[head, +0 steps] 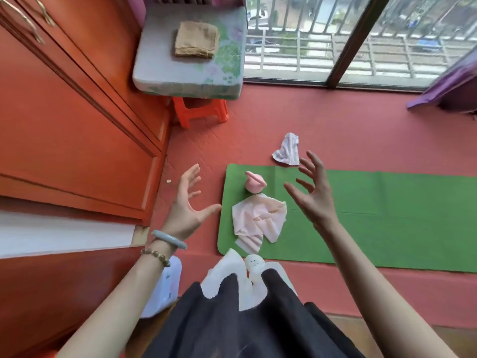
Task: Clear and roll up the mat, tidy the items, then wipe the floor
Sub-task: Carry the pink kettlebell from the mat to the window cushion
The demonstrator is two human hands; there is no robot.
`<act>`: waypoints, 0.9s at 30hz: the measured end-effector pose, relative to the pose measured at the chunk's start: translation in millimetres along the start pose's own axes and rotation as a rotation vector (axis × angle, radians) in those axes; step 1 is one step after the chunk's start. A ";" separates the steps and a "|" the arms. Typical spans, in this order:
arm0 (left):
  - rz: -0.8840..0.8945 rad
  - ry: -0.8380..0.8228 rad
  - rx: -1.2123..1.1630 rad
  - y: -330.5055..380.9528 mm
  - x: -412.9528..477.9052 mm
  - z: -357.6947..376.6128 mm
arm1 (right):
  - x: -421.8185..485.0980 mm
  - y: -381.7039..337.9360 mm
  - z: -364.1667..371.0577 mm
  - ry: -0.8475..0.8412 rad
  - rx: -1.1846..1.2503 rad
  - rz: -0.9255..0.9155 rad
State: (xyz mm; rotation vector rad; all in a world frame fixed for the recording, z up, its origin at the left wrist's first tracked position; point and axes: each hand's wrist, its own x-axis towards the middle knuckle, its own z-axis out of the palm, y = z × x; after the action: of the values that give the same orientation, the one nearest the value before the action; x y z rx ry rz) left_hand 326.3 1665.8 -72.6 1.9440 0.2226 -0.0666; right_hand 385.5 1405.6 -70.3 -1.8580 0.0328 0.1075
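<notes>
**A:** Where's the mat?

**B:** The green mat (374, 223) lies flat and unrolled on the red floor (335, 120). I'd say it can't be rolled yet, because a crumpled pale pink cloth (258, 218) sits at its left end.

**A:** And the hands?

**B:** Both are empty with fingers spread. The left hand (189, 202) is off the mat's left edge and the right hand (313, 195) is over its far edge, seemingly poised to gather that cloth.

**A:** Anything smaller?

**B:** A white patterned cloth (287, 151) lies just beyond the far edge. A pink cap (254, 182) touches the pink cloth near the far-left corner.
</notes>
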 end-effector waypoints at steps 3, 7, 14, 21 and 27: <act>-0.004 -0.055 0.038 -21.8 15.9 9.3 | 4.6 24.6 7.3 0.007 -0.026 0.040; -0.009 -0.089 0.091 -63.0 43.0 33.8 | 24.6 75.4 16.6 -0.008 -0.061 0.092; 0.029 -0.162 0.246 -200.5 120.2 108.0 | 79.6 227.2 49.9 -0.016 -0.141 0.079; 0.052 -0.211 0.371 -338.7 186.1 171.1 | 119.3 365.9 96.3 -0.042 -0.160 0.080; 0.112 -0.243 0.397 -416.7 241.1 215.6 | 163.6 454.9 122.2 -0.072 -0.221 0.011</act>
State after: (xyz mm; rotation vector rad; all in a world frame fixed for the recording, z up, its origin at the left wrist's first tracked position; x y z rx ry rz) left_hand 497.5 1646.2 -571.2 2.3144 -0.0682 -0.2898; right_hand 505.9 1397.8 -554.2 -2.0732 -0.0201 0.1925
